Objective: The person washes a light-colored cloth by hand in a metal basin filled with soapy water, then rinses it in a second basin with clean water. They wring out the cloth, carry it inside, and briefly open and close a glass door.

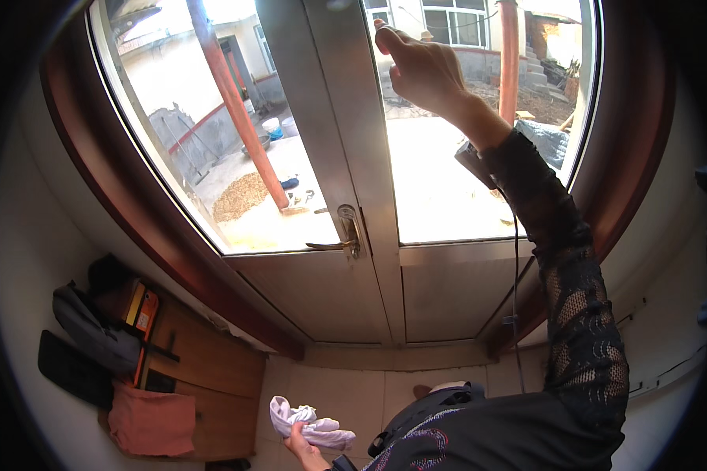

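My right hand (421,70) is raised against the upper left part of the right glass door pane (442,176), fingers curled and index finger bent towards the glass. Whether it holds anything small is hard to tell. A dark box-shaped device with a cable is at that wrist. Low down, my left hand (303,446) grips a crumpled pale cloth (318,425), which hangs out on both sides of the thumb. Between the panes stands the metal door frame (359,118), with a lever door handle (347,235) on its left leaf.
At the lower left stands a wooden cabinet (212,365) with a pink cloth (153,419), dark clothing and an orange box on it. A cable (515,294) hangs beside my right arm. Through the glass show a yard, red posts and a heap of grain-like material.
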The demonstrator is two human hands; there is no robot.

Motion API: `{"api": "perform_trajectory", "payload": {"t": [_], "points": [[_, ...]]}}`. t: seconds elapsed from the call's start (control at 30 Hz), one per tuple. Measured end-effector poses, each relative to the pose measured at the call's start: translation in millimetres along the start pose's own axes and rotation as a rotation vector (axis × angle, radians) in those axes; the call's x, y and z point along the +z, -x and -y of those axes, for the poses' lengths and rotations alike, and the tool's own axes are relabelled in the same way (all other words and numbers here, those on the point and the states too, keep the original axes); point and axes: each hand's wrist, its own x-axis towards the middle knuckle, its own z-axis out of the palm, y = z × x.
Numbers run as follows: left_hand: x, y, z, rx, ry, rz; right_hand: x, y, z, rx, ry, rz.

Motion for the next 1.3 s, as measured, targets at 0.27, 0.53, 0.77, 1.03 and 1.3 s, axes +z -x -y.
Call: {"api": "perform_trajectory", "payload": {"t": [0.27,0.53,0.77,1.03,1.3], "points": [[-3,1,7,-0.026,-0.023,0.022,15,83,40,-0.15,-0.373,0.232],[-6,3,8,-0.07,-0.009,0.014,34,258,120,-0.153,-0.665,0.885],[-11,8,3,-0.058,-0.066,0.045,35,316,170,-0.035,-0.779,1.066],[-7,15,-10,-0.028,-0.093,0.059,75,236,177,-0.009,-0.7,0.567],[-17,7,-7,-0.02,-0.109,0.07,124,186,226,-0.077,-0.464,0.818]]}}
